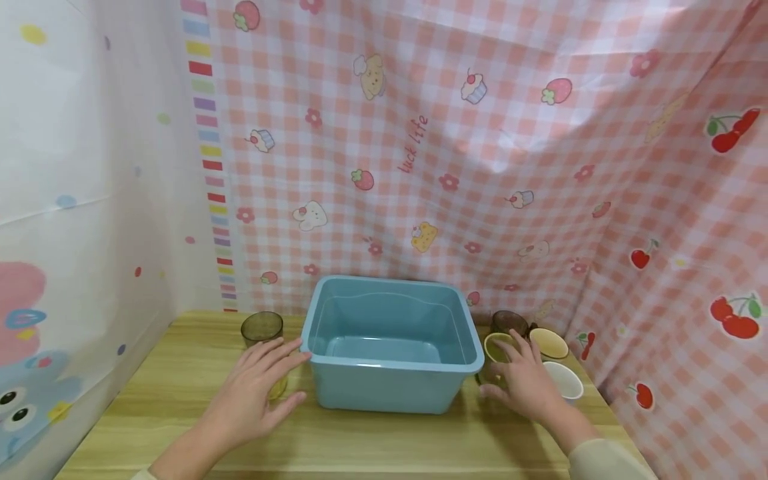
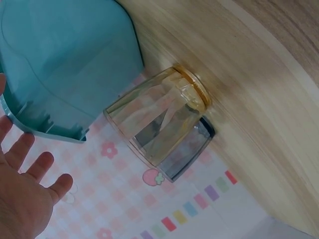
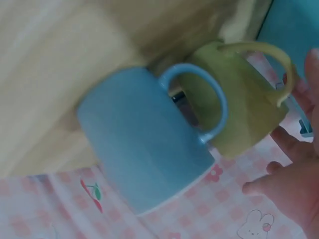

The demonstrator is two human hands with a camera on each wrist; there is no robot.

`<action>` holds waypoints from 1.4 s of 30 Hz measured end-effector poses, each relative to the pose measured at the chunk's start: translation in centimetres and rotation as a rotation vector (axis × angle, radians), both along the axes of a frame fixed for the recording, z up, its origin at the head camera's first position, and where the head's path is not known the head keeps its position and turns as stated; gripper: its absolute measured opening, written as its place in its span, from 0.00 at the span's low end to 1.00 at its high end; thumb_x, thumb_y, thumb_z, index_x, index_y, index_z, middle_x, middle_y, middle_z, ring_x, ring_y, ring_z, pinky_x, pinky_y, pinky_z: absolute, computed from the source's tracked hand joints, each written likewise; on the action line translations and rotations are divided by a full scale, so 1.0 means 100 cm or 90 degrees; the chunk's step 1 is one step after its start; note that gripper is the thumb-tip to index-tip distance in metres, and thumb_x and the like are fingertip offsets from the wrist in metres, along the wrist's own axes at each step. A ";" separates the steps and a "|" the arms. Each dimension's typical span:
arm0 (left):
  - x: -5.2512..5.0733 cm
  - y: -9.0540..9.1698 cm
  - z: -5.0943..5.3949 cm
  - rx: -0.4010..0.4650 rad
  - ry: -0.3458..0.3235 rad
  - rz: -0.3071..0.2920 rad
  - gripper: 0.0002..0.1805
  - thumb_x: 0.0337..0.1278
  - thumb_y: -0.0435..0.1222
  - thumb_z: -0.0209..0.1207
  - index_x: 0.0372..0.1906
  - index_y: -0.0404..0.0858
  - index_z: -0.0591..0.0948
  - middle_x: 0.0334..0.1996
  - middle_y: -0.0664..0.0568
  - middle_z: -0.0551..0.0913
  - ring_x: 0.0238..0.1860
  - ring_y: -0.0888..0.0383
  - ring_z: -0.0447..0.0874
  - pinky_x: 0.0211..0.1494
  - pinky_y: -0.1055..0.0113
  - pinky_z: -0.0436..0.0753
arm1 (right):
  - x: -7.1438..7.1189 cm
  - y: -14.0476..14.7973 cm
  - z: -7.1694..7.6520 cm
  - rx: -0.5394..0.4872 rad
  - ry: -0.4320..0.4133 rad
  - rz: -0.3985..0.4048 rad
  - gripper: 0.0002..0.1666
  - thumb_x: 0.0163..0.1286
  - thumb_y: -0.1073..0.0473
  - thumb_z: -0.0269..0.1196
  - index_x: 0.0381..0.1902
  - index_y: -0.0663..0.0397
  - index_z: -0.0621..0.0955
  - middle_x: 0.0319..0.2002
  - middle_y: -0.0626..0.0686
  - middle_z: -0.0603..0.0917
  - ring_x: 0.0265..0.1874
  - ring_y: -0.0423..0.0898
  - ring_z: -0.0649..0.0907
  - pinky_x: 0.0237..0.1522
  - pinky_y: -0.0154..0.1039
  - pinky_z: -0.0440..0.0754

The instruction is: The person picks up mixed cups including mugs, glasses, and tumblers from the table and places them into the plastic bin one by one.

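A light blue plastic basin [image 1: 390, 387] stands on the wooden table. My left hand [image 1: 258, 387] hovers at its near left corner, fingers spread; whether the fingertips touch the rim I cannot tell. Partly behind that hand are an amber glass [image 2: 159, 114] and a dark glass [image 1: 262, 325]. My right hand [image 1: 525, 383] is over the mugs at the right, fingers loosely extended and nothing gripped. Closest to its fingers is a yellow-green mug [image 3: 239, 99]; any contact is unclear. A mug with a blue outside and white inside [image 3: 144, 139] stands beside it.
A yellow mug [image 1: 549, 343] and a dark brown glass mug [image 1: 509, 323] stand at the back right. The patterned checked cloth [image 1: 390, 167] hangs right behind the basin, with further cloth at both sides of the table [image 1: 360, 443].
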State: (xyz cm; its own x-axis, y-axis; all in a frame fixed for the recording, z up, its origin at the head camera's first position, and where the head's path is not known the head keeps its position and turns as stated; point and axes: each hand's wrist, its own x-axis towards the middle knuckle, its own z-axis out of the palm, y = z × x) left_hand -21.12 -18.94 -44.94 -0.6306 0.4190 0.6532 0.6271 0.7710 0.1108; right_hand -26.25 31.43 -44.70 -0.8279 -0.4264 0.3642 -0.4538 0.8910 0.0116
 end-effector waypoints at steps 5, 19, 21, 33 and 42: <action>0.000 -0.002 0.000 0.001 0.005 -0.002 0.32 0.62 0.51 0.72 0.70 0.48 0.81 0.72 0.48 0.81 0.70 0.39 0.78 0.72 0.32 0.73 | 0.006 0.001 -0.011 -0.018 0.077 -0.023 0.19 0.51 0.49 0.85 0.35 0.48 0.88 0.63 0.66 0.84 0.72 0.77 0.71 0.68 0.82 0.67; -0.002 -0.003 0.000 0.002 0.020 -0.006 0.32 0.62 0.52 0.72 0.69 0.48 0.81 0.71 0.47 0.82 0.69 0.38 0.79 0.71 0.31 0.74 | 0.022 -0.011 -0.010 -0.169 -0.030 -0.274 0.45 0.62 0.51 0.79 0.65 0.71 0.70 0.47 0.72 0.84 0.40 0.66 0.88 0.36 0.63 0.86; -0.002 -0.003 0.000 0.005 0.019 -0.007 0.30 0.69 0.56 0.66 0.69 0.48 0.81 0.71 0.47 0.82 0.69 0.38 0.79 0.70 0.30 0.74 | 0.022 -0.010 -0.008 -0.188 -0.063 -0.299 0.41 0.64 0.51 0.78 0.62 0.72 0.71 0.43 0.70 0.85 0.36 0.65 0.88 0.32 0.61 0.84; -0.001 0.000 -0.004 0.009 0.023 -0.005 0.37 0.49 0.44 0.78 0.69 0.48 0.82 0.71 0.47 0.82 0.69 0.39 0.79 0.71 0.34 0.74 | 0.023 -0.001 -0.010 -0.336 -0.251 -0.299 0.19 0.76 0.47 0.67 0.34 0.57 0.85 0.27 0.50 0.86 0.26 0.44 0.83 0.28 0.41 0.81; 0.000 0.001 -0.004 0.013 0.024 -0.012 0.37 0.50 0.45 0.78 0.69 0.48 0.82 0.71 0.47 0.82 0.69 0.38 0.79 0.70 0.34 0.75 | 0.022 0.009 -0.018 -0.724 -0.578 -0.284 0.40 0.86 0.36 0.49 0.64 0.73 0.76 0.54 0.80 0.85 0.43 0.60 0.93 0.39 0.50 0.94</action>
State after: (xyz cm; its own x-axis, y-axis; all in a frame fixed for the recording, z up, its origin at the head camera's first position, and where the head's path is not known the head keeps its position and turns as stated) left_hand -21.15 -18.80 -45.36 -0.5972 0.4175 0.6849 0.6460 0.7565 0.1022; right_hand -24.06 32.33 -46.51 -0.9266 0.0591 -0.3713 0.3715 0.2963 -0.8799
